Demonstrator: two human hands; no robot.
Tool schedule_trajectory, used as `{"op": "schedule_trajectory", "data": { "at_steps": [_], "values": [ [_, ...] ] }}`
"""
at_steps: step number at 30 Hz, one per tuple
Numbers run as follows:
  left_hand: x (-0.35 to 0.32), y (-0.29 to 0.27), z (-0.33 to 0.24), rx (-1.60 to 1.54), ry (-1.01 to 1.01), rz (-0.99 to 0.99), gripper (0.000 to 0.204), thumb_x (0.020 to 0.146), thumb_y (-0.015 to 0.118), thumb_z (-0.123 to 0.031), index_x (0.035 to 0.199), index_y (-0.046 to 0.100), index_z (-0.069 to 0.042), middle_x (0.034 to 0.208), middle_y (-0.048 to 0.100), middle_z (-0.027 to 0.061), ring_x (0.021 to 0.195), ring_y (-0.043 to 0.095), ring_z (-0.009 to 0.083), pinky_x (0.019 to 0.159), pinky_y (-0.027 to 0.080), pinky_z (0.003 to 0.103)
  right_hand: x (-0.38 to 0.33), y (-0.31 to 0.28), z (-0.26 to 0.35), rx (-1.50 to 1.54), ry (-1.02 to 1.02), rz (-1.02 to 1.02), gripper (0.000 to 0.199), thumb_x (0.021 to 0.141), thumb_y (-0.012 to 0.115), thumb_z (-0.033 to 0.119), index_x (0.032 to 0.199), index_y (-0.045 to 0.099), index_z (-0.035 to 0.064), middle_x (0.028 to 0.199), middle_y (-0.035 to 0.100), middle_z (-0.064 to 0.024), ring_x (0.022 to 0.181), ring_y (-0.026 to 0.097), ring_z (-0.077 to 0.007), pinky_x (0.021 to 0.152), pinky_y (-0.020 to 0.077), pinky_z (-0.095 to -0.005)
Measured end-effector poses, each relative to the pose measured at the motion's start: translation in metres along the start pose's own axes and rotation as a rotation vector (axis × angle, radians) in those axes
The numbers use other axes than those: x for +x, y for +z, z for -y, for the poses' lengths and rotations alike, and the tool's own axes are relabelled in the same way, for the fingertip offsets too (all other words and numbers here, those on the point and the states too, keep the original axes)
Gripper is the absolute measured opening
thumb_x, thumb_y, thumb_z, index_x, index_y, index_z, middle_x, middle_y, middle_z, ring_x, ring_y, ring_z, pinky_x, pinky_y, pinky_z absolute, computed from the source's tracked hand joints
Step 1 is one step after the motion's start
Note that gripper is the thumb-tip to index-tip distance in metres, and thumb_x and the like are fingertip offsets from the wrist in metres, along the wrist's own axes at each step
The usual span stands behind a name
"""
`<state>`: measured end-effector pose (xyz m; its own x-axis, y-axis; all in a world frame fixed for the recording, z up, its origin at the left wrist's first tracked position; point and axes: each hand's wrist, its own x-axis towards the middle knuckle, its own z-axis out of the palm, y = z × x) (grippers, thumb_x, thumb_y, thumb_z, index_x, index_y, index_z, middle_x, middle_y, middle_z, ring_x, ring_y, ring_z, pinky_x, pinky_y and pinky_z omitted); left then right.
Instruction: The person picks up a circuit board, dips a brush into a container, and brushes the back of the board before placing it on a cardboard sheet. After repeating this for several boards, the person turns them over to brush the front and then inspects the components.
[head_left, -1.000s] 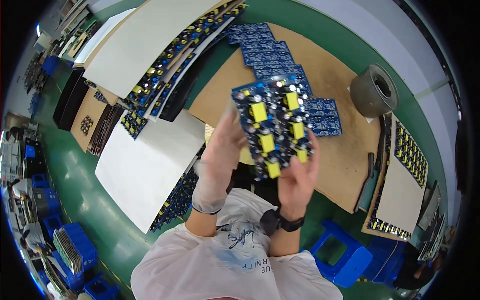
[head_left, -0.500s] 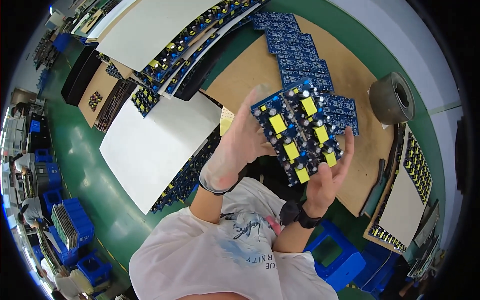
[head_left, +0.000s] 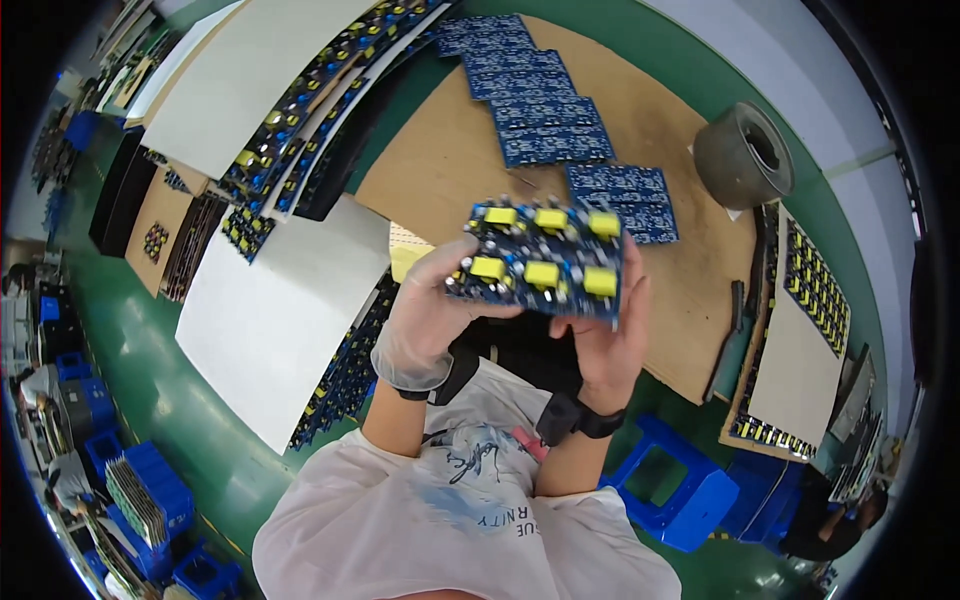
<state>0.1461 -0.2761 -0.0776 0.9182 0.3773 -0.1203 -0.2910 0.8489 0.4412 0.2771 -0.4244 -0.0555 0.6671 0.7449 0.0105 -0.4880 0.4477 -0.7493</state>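
Note:
A blue circuit board (head_left: 530,250) with yellow block parts and small round capacitors is held up in front of me, its component side in view. My left hand (head_left: 425,305), in a thin translucent glove, grips the board's left edge. At its right edge, my bare right hand (head_left: 612,335) holds it with the fingers behind and beside it. Beyond the hands, more blue circuit boards (head_left: 550,130) lie in an overlapping row on the brown tabletop (head_left: 420,170). One separate board (head_left: 625,200) lies nearer, just past the held one.
A grey metal cylinder (head_left: 725,160) stands at the table's right edge. White sheets (head_left: 270,320) cover stacked boards on the left, with higher stacks (head_left: 300,120) behind. A board stack (head_left: 800,370) is at right. A blue stool (head_left: 670,480) stands low right; another person (head_left: 835,525) is beyond it.
The held board has turned from a slanted position to nearly level and come down slightly to the left. My right hand has closed in on its right edge. The view has shifted.

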Motion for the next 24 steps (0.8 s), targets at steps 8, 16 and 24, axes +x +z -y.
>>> {"op": "schedule_trajectory", "data": {
  "at_steps": [8,16,24],
  "values": [
    [-0.004,0.012,-0.005,-0.065,0.111,-0.099,0.04,0.095,0.045,-0.022,0.123,0.045,0.007,0.118,0.057,0.0196,0.103,0.061,0.0336,0.08,0.056,0.05,0.015,0.012,-0.015,-0.101,-0.193,0.081,0.098,0.073,0.076,0.038,0.145,0.017,0.0086,0.135,0.043,-0.0133,0.117,0.051,-0.0253,0.097,0.0461,-0.0405],
    [0.003,0.016,-0.001,-0.103,0.055,0.188,0.06,0.096,0.038,-0.046,0.132,0.039,0.002,0.121,0.056,0.0185,0.106,0.059,0.0341,0.083,0.053,0.053,0.001,-0.001,-0.024,0.018,-0.266,-0.031,0.087,0.073,0.076,0.045,0.137,0.031,0.0056,0.129,0.047,-0.0098,0.12,0.047,-0.022,0.101,0.0425,-0.0389],
    [0.0,0.036,0.006,-0.162,0.148,-0.094,0.069,0.093,0.039,-0.056,0.141,0.03,-0.007,0.133,0.048,0.0148,0.115,0.055,0.0304,0.085,0.053,0.049,-0.006,0.006,-0.028,0.162,-0.232,-0.057,0.077,0.078,0.069,0.049,0.133,0.037,0.0054,0.129,0.048,-0.0096,0.119,0.048,-0.0221,0.103,0.0389,-0.0389]
  ]
}}
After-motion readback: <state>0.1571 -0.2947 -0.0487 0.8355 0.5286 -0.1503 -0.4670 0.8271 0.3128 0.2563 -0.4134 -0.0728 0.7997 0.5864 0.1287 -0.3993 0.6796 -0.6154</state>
